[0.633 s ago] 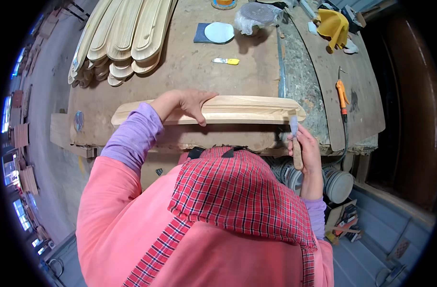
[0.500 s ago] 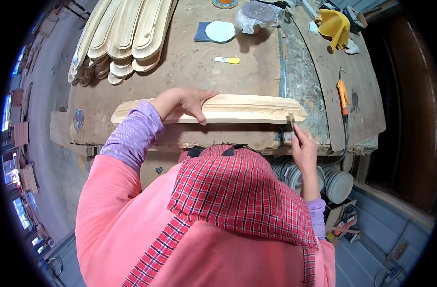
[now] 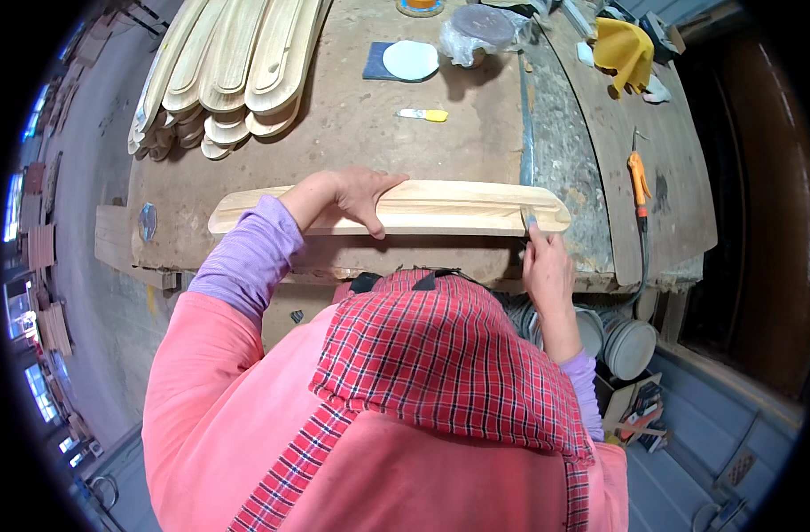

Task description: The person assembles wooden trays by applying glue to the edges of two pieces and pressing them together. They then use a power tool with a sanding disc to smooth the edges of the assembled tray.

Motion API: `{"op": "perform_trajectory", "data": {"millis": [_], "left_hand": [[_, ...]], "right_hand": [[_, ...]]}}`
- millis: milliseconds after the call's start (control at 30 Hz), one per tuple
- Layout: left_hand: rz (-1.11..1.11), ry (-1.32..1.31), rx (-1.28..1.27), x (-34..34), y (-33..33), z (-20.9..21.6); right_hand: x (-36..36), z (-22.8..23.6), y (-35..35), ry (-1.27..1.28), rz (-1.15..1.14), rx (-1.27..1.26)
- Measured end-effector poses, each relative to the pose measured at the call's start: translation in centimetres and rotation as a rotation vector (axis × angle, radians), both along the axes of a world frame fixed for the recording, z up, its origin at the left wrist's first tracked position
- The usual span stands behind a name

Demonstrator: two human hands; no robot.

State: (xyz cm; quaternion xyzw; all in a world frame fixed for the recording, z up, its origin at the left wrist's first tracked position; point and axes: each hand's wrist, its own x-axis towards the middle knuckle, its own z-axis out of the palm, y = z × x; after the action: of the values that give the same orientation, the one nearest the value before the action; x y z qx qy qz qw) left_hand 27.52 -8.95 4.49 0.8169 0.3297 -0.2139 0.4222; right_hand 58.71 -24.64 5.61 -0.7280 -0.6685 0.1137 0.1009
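A long pale wooden board [image 3: 462, 206] with rounded ends and a grooved upper face lies crosswise near the front of the workbench. Spread across its left part, my left hand [image 3: 359, 200] grips it, thumb at the near edge and fingers toward the far edge. My right hand [image 3: 548, 269] is closed on a small flat scraper [image 3: 530, 218], whose tip meets the groove near the board's right end. Most of the scraper is hidden in the fingers, so its exact kind is unclear.
Similar boards [image 3: 232, 66] are stacked at the far left of the bench [image 3: 352, 133]. Beyond the board lie a yellow-handled tool [image 3: 422, 115], a white disc [image 3: 411, 60] and a plastic-wrapped tub [image 3: 482, 31]. An orange air gun [image 3: 638, 182] with a hose rests at right.
My right hand has moved slightly left and forward, bringing the scraper's tip from the board's near right edge onto the groove. My left hand stays in place on the board.
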Motion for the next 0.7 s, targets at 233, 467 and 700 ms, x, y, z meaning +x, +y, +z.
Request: {"op": "perform_trajectory", "data": {"millis": [233,467,700], "left_hand": [[0.04,-0.062,0.016,-0.6,0.1,-1.4],[0.009,-0.034,-0.022,-0.5,0.4,-1.0],[0.014,-0.026,-0.01,-0.6,0.4,-1.1]], "right_hand": [[2.7,0.0,-0.7,0.138,-0.081,0.126],[2.1,0.8,-0.9,0.063,0.036,0.038],[4.2,0.5,0.7,0.098,0.175,0.072]]}}
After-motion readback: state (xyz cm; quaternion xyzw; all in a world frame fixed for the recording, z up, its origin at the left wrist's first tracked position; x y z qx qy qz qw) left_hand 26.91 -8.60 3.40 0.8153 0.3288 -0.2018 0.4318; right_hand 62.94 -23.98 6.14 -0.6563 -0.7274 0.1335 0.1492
